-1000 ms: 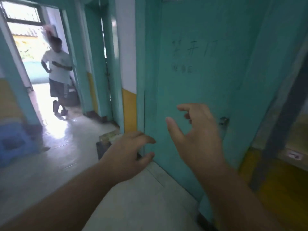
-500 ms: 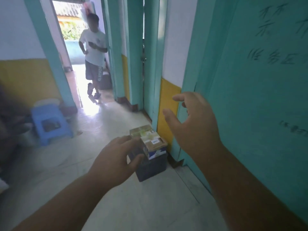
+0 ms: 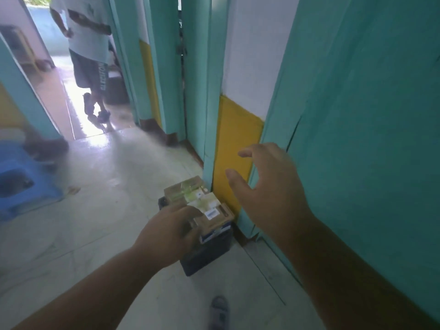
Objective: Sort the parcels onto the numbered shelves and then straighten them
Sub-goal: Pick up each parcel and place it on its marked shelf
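Now that the view has swung away from the teal door [image 3: 371,139] and dropped toward the floor, the parcels [image 3: 202,206] are brought close below both hands, where half a second ago they sat farther off and a second ago were barely seen behind the left hand. Two taped cardboard parcels are seen stacked on a dark crate [image 3: 209,253], which is set on the pale floor [image 3: 95,234] just beside the yellow wall panel [image 3: 235,148]. The left hand [image 3: 171,232] is lowered onto the near edge of the front parcel, its fingers curled toward the box; whether a grip is already closed cannot be told, since the fingertips are hidden and blurred. The right hand [image 3: 266,186] is held spread and relaxed above and to the right of the parcels, nothing being held. A bystander [image 3: 88,48] is seen standing in the bright doorway beyond, and a blue plastic stool [image 3: 23,184] is placed at the left. No numbered shelves are in view, so the pick-up is judged to be just beginning and the sorting not yet started
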A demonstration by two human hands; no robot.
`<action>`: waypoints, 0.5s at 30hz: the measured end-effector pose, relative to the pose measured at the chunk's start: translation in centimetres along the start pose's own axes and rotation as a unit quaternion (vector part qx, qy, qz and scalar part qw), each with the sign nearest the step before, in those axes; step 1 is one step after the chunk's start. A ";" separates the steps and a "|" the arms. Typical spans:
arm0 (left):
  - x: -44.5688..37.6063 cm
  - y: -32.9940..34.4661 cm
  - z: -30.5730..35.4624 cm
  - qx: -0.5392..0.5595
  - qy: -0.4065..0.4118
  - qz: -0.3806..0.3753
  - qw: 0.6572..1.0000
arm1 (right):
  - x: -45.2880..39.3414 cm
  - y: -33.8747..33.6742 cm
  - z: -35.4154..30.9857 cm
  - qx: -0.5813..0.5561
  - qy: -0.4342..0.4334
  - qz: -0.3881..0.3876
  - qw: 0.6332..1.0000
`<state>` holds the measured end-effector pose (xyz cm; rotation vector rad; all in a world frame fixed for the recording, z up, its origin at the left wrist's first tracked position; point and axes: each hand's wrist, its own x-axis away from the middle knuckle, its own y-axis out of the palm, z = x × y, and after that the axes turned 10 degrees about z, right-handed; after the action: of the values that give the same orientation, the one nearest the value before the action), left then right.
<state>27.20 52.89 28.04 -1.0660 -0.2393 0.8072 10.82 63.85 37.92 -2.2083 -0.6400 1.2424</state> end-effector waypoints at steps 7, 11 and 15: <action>-11.6 0.1 -6.1 0.010 -0.050 0.007 0.999 | -11.0 11.8 3.8 -0.017 -0.006 -0.061 0.998; -17.5 1.8 -11.2 0.008 -0.065 -0.013 0.998 | -15.4 17.6 5.0 -0.013 -0.005 -0.059 0.998; -24.1 5.1 -16.2 0.025 -0.039 -0.084 0.995 | -17.6 23.8 7.2 0.025 0.040 -0.052 0.998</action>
<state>16.78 26.34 20.52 -0.9541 -0.3675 0.7007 -0.20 36.45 30.48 -2.1436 -0.6749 1.1013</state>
